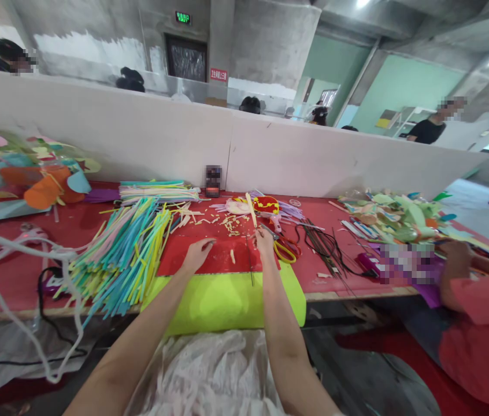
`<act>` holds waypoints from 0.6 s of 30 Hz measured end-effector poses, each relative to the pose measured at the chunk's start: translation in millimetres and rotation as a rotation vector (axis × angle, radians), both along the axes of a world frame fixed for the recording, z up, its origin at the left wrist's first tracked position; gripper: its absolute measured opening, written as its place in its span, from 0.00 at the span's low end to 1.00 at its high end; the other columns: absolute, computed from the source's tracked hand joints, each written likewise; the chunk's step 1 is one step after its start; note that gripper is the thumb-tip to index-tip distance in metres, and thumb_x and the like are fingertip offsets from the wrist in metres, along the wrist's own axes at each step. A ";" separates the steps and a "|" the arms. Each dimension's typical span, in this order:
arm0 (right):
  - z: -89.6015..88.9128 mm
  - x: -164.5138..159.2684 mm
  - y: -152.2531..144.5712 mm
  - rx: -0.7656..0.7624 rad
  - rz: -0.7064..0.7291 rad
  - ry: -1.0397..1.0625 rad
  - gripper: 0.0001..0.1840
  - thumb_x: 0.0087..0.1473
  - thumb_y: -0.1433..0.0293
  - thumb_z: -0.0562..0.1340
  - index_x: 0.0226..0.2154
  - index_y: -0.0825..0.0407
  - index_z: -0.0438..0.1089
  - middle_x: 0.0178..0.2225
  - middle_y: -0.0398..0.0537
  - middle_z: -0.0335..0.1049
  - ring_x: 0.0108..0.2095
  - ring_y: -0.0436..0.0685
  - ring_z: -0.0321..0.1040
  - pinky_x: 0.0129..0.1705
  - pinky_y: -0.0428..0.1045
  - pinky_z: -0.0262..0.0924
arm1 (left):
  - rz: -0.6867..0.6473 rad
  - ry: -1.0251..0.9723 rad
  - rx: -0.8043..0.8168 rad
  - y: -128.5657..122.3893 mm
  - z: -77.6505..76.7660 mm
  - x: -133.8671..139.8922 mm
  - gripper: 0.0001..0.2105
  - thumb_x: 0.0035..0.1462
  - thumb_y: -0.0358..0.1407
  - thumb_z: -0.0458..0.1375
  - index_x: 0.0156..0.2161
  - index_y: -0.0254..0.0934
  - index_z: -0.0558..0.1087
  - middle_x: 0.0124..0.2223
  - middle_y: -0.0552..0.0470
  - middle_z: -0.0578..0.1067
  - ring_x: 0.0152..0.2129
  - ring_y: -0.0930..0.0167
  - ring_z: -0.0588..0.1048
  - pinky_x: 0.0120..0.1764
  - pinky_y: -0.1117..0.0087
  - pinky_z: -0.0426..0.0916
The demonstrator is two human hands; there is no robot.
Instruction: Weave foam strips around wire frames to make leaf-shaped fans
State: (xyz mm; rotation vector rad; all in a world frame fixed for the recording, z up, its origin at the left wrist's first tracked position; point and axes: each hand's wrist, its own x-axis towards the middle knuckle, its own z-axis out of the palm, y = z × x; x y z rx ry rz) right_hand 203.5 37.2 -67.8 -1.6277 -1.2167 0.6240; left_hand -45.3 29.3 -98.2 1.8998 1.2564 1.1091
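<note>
My right hand [263, 240] is closed on a thin dark stem with a cream strip [251, 209] at its upper end. The stem's lower part hangs below the fingers over a red mat. My left hand [199, 254] is just above the mat's left part, fingers loosely curved and apart, with nothing visible in them. Between the hands lies a small cream piece [233, 256]. Farther back, many short cream bits [230, 224] are scattered. Yellow-handled scissors [285, 252] rest right of my right hand.
Left of the mat is a large heap of coloured fuzzy strips [123, 248]. Dark thin stems [320, 245] and a black cord lie to the right. A phone [212, 181] stands against the white partition [162, 133]. At far right sits a co-worker in a red sleeve [482, 297].
</note>
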 end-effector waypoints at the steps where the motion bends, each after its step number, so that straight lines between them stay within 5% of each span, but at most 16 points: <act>1: 4.0 -6.4 -0.8 0.029 0.009 -0.002 0.15 0.57 0.63 0.49 0.34 0.55 0.66 0.25 0.47 0.72 0.18 0.50 0.63 0.21 0.44 0.58 | -0.019 -0.108 -0.047 1.2 4.6 5.0 0.16 0.56 0.39 0.52 0.48 0.39 0.71 0.47 0.47 0.76 0.45 0.67 0.73 0.51 0.63 0.64; 4: 17.7 -29.7 -5.9 0.106 0.031 -0.027 0.16 0.57 0.63 0.48 0.38 0.53 0.66 0.28 0.47 0.72 0.21 0.51 0.65 0.26 0.45 0.60 | -0.101 -0.649 -0.257 9.8 25.8 25.5 0.25 0.52 0.40 0.58 0.56 0.37 0.63 0.53 0.42 0.71 0.50 0.65 0.70 0.53 0.62 0.62; 7: 26.9 -57.5 -14.8 0.178 0.059 -0.097 0.13 0.57 0.65 0.50 0.40 0.51 0.67 0.29 0.46 0.72 0.29 0.54 0.69 0.35 0.47 0.61 | -0.088 -0.781 -0.286 23.7 49.4 44.4 0.27 0.55 0.44 0.55 0.58 0.40 0.58 0.57 0.41 0.67 0.52 0.66 0.68 0.50 0.62 0.66; 11: 31.5 -82.6 -25.7 0.213 0.251 -0.278 0.14 0.58 0.68 0.51 0.43 0.51 0.67 0.33 0.48 0.74 0.34 0.55 0.70 0.41 0.47 0.60 | -0.056 -0.924 -0.281 38.5 64.8 46.0 0.20 0.50 0.40 0.60 0.48 0.37 0.68 0.53 0.43 0.71 0.46 0.65 0.73 0.46 0.61 0.69; 14: 35.8 -75.4 -28.2 0.101 0.355 -0.361 0.16 0.60 0.62 0.50 0.42 0.49 0.68 0.38 0.47 0.74 0.38 0.53 0.71 0.41 0.45 0.60 | -0.045 -0.988 -0.294 39.9 64.6 30.6 0.18 0.44 0.37 0.64 0.43 0.35 0.70 0.48 0.45 0.74 0.43 0.64 0.74 0.45 0.59 0.70; 18: 37.1 -43.9 -25.8 -0.207 0.125 -0.564 0.22 0.59 0.56 0.49 0.44 0.53 0.67 0.43 0.55 0.72 0.45 0.57 0.69 0.44 0.49 0.60 | -0.071 -1.012 -0.309 34.6 64.0 10.8 0.21 0.43 0.36 0.65 0.44 0.36 0.69 0.49 0.46 0.74 0.43 0.65 0.74 0.46 0.58 0.70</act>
